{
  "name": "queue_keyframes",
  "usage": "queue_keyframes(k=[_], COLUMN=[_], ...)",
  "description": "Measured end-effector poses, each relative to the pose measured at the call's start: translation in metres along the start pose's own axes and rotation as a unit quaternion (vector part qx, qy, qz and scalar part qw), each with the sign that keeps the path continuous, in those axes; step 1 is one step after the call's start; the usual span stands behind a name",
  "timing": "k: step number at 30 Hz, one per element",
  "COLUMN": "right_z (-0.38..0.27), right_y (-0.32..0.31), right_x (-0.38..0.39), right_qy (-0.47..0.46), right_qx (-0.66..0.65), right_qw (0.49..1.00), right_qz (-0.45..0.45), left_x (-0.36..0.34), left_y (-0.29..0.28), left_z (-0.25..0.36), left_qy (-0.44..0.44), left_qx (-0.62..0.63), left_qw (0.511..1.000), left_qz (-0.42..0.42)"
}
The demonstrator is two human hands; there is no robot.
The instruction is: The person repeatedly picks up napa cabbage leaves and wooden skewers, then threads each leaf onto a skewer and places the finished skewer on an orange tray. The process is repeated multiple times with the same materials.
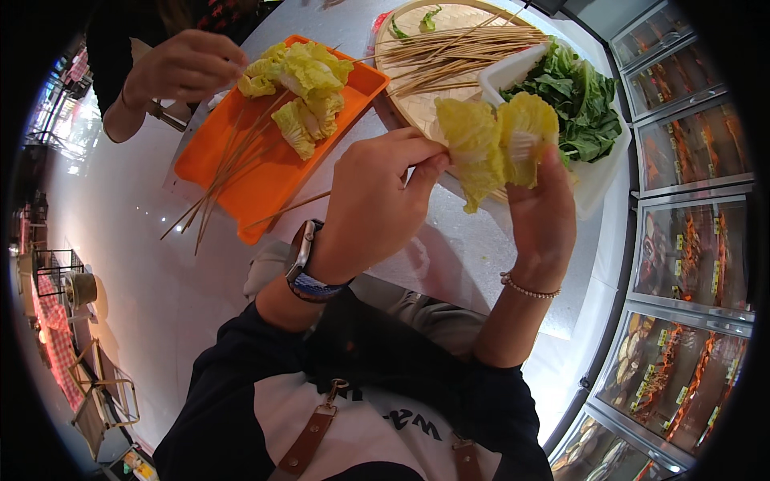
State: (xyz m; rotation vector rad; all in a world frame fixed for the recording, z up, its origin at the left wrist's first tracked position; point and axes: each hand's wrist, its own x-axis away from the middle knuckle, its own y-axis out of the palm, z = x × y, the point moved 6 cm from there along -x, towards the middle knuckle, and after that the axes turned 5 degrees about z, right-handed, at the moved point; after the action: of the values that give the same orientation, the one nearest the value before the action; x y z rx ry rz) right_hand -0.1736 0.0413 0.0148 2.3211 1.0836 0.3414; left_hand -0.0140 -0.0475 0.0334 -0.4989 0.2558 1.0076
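Your L hand (377, 188) is closed in a thumb-and-finger pinch right at the edge of the left leaf (472, 148); the skewer (293, 210) poking out behind it lines up w/ that pinch, so you're prob gripping it there, tho the hand hides the middle of the stick. Your R hand (541, 216) grips the right leaf (525, 132) by its outer edge, thumb in front, other fingers mostly hidden. Both leaves are up above the table (497, 264), side by side, edges meeting, btw the orange tray (265, 180) and the white tub (597, 180). Can't tell how far the stick runs thru, or where the tip is, so best keep your R thumb & fingers off its line. Go thru the pale rib, not the frilly yellow edge, b/c thin leaf prob tears. Push slow & straight w/ L, steady the leaf w/ R, don't squeeze hard. If the leaf bunches, ease off & re-angle. Keep the stick's back end low and clear of the co-worker's hand (188, 68) over the tray
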Motion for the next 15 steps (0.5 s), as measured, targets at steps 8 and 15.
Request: queue_keyframes(k=[8, 15], right_z=[-0.003, 0.008], right_y=[-0.025, -0.026], right_x=[-0.005, -0.009], right_qy=[-0.017, -0.024], right_qx=[0.002, 0.045], right_qw=[0.996, 0.993], right_qz=[0.089, 0.106], left_x=[0.000, 0.003], left_y=[0.001, -0.002], left_z=[0.003, 0.003], left_qy=[0.008, 0.052], left_qx=[-0.021, -0.075], left_qw=[1.000, 0.994], left_qz=[0.001, 0.052])
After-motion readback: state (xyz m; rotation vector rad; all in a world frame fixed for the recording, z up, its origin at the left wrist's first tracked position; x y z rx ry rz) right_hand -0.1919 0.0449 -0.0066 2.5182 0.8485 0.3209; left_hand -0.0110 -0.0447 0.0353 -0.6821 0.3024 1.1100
